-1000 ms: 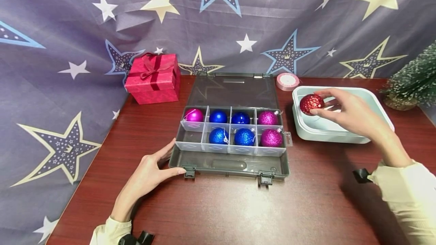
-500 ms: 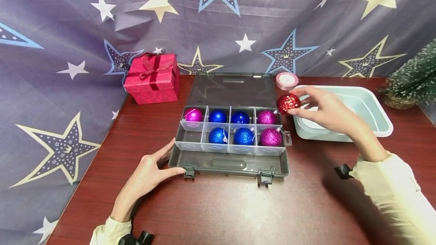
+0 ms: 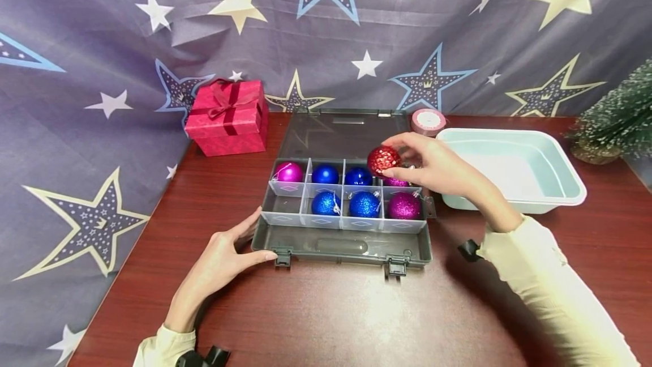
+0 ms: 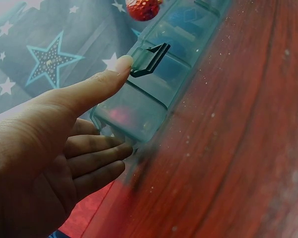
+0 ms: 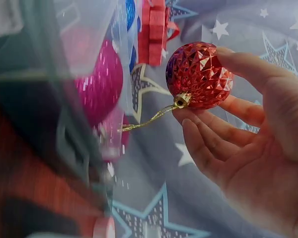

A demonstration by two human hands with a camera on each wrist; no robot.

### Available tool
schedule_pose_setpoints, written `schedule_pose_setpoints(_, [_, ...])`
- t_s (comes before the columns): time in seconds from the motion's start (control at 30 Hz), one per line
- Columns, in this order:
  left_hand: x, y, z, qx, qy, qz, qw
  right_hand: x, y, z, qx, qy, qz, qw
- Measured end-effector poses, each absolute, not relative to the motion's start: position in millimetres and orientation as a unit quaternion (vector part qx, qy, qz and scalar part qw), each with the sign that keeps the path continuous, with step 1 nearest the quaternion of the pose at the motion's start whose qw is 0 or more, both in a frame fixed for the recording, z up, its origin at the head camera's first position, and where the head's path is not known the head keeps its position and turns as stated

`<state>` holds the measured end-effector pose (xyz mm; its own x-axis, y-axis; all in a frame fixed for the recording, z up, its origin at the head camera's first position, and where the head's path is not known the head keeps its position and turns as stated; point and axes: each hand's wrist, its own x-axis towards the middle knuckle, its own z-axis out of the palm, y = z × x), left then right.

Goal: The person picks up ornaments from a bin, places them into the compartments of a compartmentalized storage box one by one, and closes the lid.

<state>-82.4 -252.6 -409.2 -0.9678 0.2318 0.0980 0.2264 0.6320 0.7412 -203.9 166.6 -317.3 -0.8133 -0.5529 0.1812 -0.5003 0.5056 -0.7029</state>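
Observation:
My right hand point(image 3: 438, 166) pinches a faceted red Christmas ball point(image 3: 384, 161) between thumb and fingers, over the back row of the compartment box point(image 3: 341, 222). In the right wrist view the ball's gold cap and thread loop point(image 5: 151, 120) hang free. Glitter blue, plain blue, pink and magenta balls sit singly in the box's compartments, among them a pink ball point(image 3: 289, 173) at back left. The front-left compartment point(image 3: 283, 204) holds no ball. My left hand point(image 3: 221, 259) rests at the box's left front corner, fingers straight along the side, thumb at the front latch point(image 4: 151, 60).
A pale blue tub point(image 3: 530, 208) stands right of the box. The box's dark see-through lid point(image 3: 348, 135) lies folded back. Behind are a pink ribbon roll point(image 3: 428, 121), a red gift box point(image 3: 229, 123) and, at right, a small frosted tree point(image 3: 618, 112).
My right hand has carried the red ball leftward from over the tub to over the box's back row. My left hand has stayed at the box's corner.

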Motion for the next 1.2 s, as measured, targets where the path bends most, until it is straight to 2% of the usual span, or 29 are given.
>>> schedule_pose_setpoints(0.53, [-82.9,-253.0,-409.6,0.134,0.900,0.415,0.001,-211.6,101.2,-328.3,-0.394,0.835,-0.382,0.046])
schedule_pose_setpoints(1.2, [-83.5,-252.4,-409.7,0.133,0.905,0.403,-0.003,-212.3,53.2,-330.7,-0.413,0.835,-0.353,0.085])
